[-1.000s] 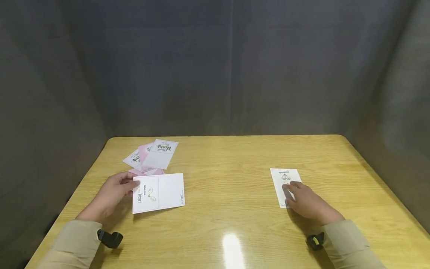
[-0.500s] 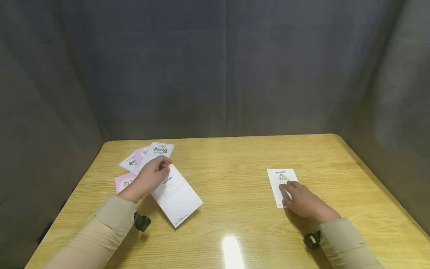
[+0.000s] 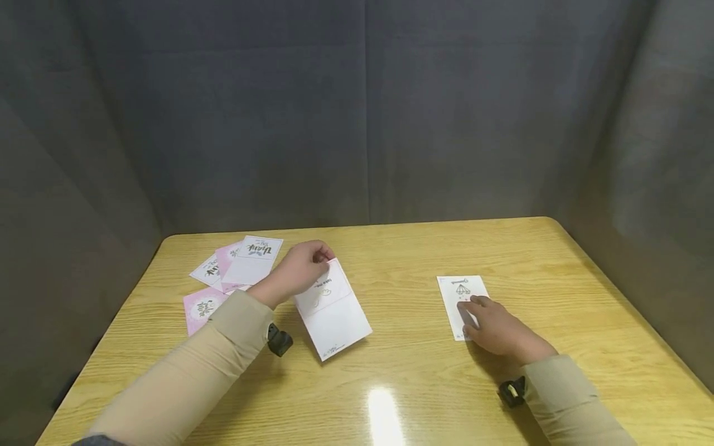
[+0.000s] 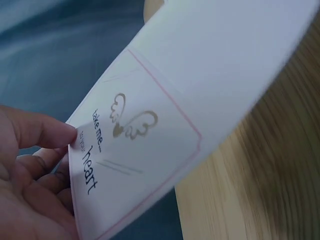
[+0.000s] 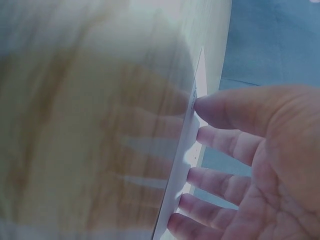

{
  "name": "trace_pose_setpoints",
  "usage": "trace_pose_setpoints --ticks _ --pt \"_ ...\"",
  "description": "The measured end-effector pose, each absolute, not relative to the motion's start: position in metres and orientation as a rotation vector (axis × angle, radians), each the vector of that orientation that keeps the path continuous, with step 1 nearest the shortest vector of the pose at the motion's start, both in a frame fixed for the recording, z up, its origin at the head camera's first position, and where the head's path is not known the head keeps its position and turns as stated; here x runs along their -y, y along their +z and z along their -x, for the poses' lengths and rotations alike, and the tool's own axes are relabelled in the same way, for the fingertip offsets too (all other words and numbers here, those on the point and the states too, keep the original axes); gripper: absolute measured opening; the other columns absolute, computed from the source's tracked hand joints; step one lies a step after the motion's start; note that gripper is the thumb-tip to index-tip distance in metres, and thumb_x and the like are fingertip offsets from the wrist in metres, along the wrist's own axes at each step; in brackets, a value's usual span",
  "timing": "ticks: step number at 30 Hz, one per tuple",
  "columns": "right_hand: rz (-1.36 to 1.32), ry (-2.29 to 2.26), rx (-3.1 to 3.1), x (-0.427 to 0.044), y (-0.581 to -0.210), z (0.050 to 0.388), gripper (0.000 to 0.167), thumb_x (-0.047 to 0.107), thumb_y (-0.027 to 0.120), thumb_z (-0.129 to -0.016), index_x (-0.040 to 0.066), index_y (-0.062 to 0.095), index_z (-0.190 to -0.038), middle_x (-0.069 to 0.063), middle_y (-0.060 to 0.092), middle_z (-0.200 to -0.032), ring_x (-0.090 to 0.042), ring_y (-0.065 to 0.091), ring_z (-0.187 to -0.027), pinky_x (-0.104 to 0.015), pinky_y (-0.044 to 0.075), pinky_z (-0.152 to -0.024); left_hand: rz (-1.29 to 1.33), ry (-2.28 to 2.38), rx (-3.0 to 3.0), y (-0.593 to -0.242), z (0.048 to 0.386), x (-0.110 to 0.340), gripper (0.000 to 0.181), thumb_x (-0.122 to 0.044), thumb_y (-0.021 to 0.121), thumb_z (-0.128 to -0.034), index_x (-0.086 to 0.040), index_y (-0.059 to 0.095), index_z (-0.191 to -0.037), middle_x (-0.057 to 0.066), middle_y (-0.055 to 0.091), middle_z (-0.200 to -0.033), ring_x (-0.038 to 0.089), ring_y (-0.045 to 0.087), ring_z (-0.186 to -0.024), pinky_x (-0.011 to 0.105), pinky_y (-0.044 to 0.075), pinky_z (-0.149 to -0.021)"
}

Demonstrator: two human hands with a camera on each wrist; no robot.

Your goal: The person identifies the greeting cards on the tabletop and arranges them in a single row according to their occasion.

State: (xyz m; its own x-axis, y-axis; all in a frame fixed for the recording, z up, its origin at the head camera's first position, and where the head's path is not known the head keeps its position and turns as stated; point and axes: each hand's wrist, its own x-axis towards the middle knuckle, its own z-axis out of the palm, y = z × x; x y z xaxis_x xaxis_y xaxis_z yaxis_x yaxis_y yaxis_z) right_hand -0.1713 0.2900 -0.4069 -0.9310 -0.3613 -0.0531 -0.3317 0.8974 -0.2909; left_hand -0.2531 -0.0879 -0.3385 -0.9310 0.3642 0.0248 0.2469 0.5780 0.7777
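Note:
My left hand (image 3: 301, 267) pinches a white greeting card (image 3: 337, 319) by its far edge, with the thumb on the printed face. In the left wrist view the card (image 4: 122, 150) shows gold wings, a pink frame and "take me to your heart". It slants above the tabletop, its blank half toward me. My right hand (image 3: 498, 329) rests its fingertips on another white card (image 3: 450, 292) lying flat at the right, printed with a diamond-like drawing. The right wrist view shows the extended fingers (image 5: 220, 182) and thumb touching that card, seen nearly edge-on.
To the left, several cards overlap on the wooden table (image 3: 413, 378): a white "thank you" card (image 3: 252, 267) on top and a pink card (image 3: 199, 311) nearer me. My left sleeve partly covers them. A dark curtain (image 3: 357, 124) stands behind the table.
My left hand has carried the winged card rightward from beside the pile and turned it so its blank half points toward me. More of the pink card shows. My right hand stays on its card.

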Motion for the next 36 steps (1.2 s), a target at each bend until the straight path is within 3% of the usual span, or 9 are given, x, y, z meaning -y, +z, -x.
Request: trace_pose_setpoints --ticks 11,18,22,29,32,36 --pt "0.496 -0.435 -2.938 -0.291 -0.409 0.166 0.045 0.012 0.064 -0.096 -0.009 0.058 -0.134 -0.043 0.049 -0.137 -0.059 0.046 -0.129 -0.066 0.04 -0.104 -0.564 1.279 -2.534 -0.339 0.257 0.026 0.022 0.003 0.053 -0.0973 0.003 0.067 -0.115 0.01 0.061 -0.101 0.021 0.053 -0.09 0.028 0.045 -0.072" --pt "0.49 -0.435 -2.935 -0.291 -0.411 0.164 0.045 0.012 0.063 -0.096 -0.01 0.058 -0.134 -0.043 0.049 -0.137 -0.059 0.047 -0.128 -0.065 0.041 -0.104 -0.643 1.201 -2.465 -0.349 0.262 -0.006 0.021 0.002 0.053 -0.0985 0.002 0.067 -0.115 0.012 0.063 -0.113 0.023 0.058 -0.1 0.033 0.051 -0.084" --pt "0.479 -0.432 -2.93 -0.291 -0.407 0.166 0.045 0.012 0.062 -0.096 -0.01 0.057 -0.135 -0.043 0.048 -0.138 -0.059 0.046 -0.129 -0.066 0.04 -0.105 -0.697 1.183 -2.413 -0.355 0.266 -0.022 0.022 0.003 0.051 -0.0996 0.002 0.065 -0.117 0.013 0.063 -0.116 0.024 0.058 -0.102 0.033 0.052 -0.083" --pt "0.467 -0.47 -2.901 -0.288 -0.399 0.172 0.047 0.012 0.06 -0.097 -0.011 0.055 -0.138 -0.044 0.044 -0.142 -0.06 0.041 -0.133 -0.066 0.036 -0.108 -0.674 1.107 -2.461 -0.37 0.276 -0.044 0.028 0.003 0.05 -0.0999 0.002 0.059 -0.126 0.009 0.06 -0.1 0.014 0.052 -0.073 0.025 0.043 -0.06" --pt "0.468 -0.468 -2.883 -0.287 -0.401 0.172 0.048 0.013 0.061 -0.097 -0.011 0.054 -0.138 -0.044 0.043 -0.142 -0.06 0.041 -0.133 -0.066 0.036 -0.108 -0.671 1.054 -2.487 -0.38 0.277 -0.05 0.033 0.0 0.052 -0.1013 0.001 0.053 -0.134 0.008 0.06 -0.098 0.012 0.052 -0.065 0.024 0.043 -0.056" --pt "0.46 -0.471 -2.861 -0.286 -0.405 0.172 0.049 0.014 0.061 -0.098 -0.011 0.054 -0.139 -0.044 0.042 -0.143 -0.06 0.041 -0.133 -0.067 0.037 -0.107 -0.713 0.958 -2.54 -0.391 0.276 -0.055 0.038 -0.01 0.058 -0.1025 -0.001 0.05 -0.139 0.01 0.061 -0.111 0.017 0.06 -0.08 0.032 0.051 -0.073"
